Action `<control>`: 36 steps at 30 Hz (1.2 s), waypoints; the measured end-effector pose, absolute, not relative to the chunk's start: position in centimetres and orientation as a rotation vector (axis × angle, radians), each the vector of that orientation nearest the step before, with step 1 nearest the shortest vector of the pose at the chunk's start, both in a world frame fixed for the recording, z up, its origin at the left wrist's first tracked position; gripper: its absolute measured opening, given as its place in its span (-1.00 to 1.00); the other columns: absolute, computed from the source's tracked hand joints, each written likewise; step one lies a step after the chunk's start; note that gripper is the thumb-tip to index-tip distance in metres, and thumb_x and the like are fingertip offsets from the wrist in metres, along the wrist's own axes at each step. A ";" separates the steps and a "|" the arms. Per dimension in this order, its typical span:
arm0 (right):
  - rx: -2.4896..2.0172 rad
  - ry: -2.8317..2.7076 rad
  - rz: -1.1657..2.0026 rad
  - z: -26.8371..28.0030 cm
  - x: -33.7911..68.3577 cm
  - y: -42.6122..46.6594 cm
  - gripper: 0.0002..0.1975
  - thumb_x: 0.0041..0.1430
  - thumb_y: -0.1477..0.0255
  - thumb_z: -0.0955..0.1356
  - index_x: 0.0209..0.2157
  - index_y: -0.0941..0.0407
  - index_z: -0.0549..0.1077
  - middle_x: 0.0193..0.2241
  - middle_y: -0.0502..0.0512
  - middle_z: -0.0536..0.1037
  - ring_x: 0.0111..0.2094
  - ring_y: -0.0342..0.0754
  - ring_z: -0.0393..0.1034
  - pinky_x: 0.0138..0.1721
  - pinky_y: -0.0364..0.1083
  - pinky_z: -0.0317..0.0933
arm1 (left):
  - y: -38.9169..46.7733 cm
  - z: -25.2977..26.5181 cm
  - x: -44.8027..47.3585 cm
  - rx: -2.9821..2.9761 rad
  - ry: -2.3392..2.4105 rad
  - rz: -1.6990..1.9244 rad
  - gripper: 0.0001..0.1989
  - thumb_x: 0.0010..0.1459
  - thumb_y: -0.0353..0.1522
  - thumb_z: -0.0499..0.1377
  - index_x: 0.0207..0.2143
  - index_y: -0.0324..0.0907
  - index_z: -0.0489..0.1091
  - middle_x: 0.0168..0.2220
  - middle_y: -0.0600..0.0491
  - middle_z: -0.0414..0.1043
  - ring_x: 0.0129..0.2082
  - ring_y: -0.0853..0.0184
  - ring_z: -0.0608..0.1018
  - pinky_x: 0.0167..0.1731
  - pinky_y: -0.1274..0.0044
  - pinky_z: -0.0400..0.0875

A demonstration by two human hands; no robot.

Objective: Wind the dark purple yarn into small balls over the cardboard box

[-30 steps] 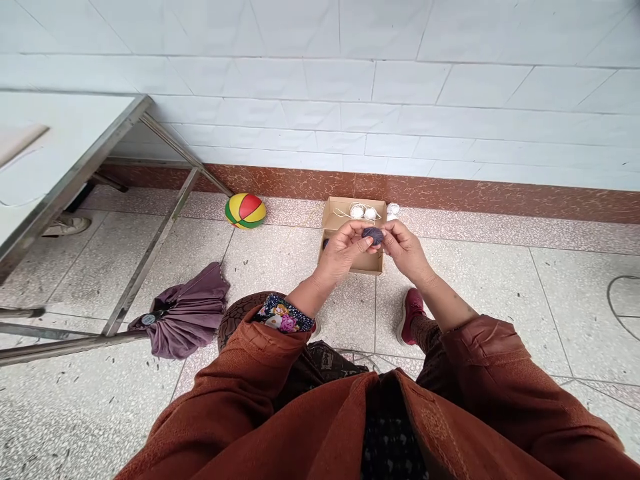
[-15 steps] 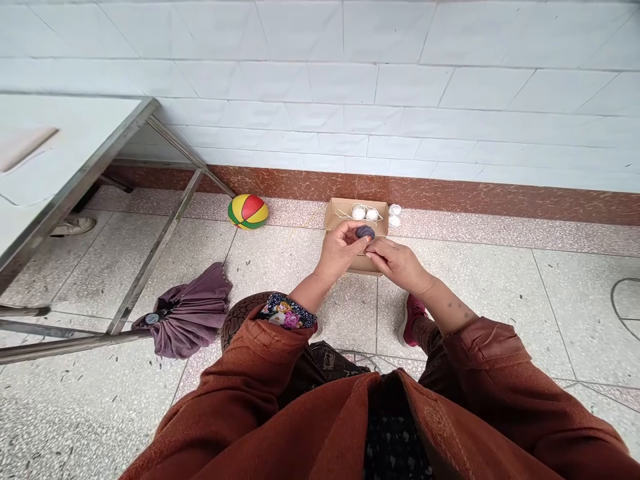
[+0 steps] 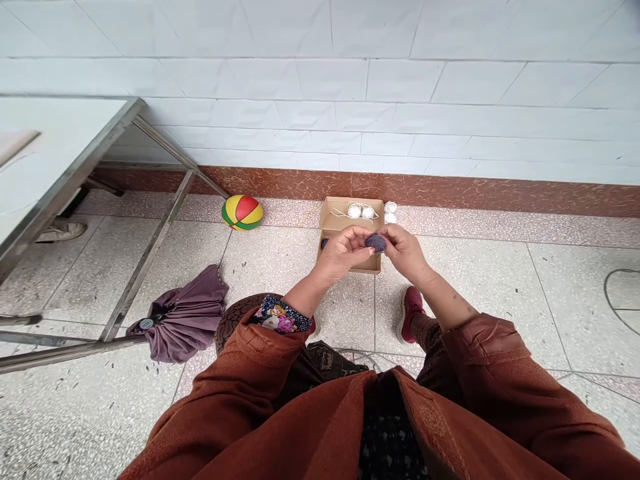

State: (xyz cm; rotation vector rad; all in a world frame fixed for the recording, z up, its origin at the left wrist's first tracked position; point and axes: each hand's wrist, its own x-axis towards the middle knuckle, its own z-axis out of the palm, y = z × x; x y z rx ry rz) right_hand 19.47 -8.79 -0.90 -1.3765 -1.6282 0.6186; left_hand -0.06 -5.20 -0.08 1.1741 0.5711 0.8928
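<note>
Your left forearm (image 3: 306, 292) and right forearm (image 3: 447, 301) bare, angled forward and inward, your left hand (image 3: 341, 255) pinching, thumb nearer you than its fingers, your right hand (image 3: 406, 255) curled inward, its fingertips close to the left's.

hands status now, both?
Left hand: closed, holding the dark yarn ball.
Right hand: curled at the ball's right side; can't tell whether it is pinching anything.
</note>
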 end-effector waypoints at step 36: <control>-1.251 -2.156 0.379 -1.0 17.8 -10.2 -0.72 0.56 0.33 0.24 -0.05 0.04 0.59 -0.18 0.16 0.67 -0.22 0.02 0.55 -0.18 -0.04 0.41 | -2.8 -0.6 -0.7 1.337 0.886 1.052 -0.67 -0.01 -0.46 0.46 -0.21 -0.15 0.45 -0.28 0.10 0.58 -0.32 0.43 0.57 -0.26 0.55 0.49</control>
